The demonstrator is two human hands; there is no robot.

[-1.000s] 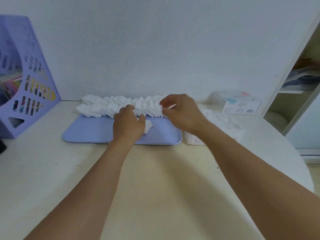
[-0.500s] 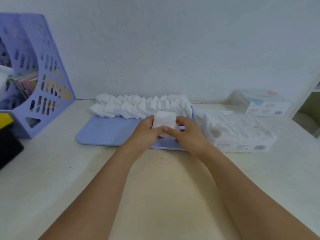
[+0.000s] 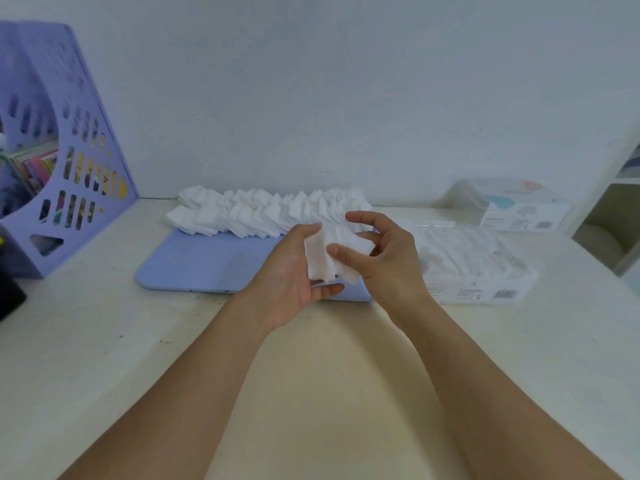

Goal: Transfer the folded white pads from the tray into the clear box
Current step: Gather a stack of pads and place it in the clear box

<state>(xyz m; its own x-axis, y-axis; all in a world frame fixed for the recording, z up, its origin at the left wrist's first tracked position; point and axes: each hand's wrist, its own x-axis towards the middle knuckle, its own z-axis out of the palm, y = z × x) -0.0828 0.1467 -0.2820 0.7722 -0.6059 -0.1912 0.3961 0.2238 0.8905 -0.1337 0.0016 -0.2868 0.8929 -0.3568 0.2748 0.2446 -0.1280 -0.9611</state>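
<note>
Head view, centre frame: both hands, left hand (image 3: 294,268) and right hand (image 3: 388,258), grip a small pad stack (image 3: 334,256). We judge transfer underway; next, carry right into clear box (image 3: 478,271).

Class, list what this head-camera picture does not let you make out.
- How many pads the hands hold: layers overlap, fingers cover them.
- Right end of tray: behind both hands.
- How full the clear box is: white on white, blurred.
- Label print on box: too small.
- File holder: cut by left edge.
</note>
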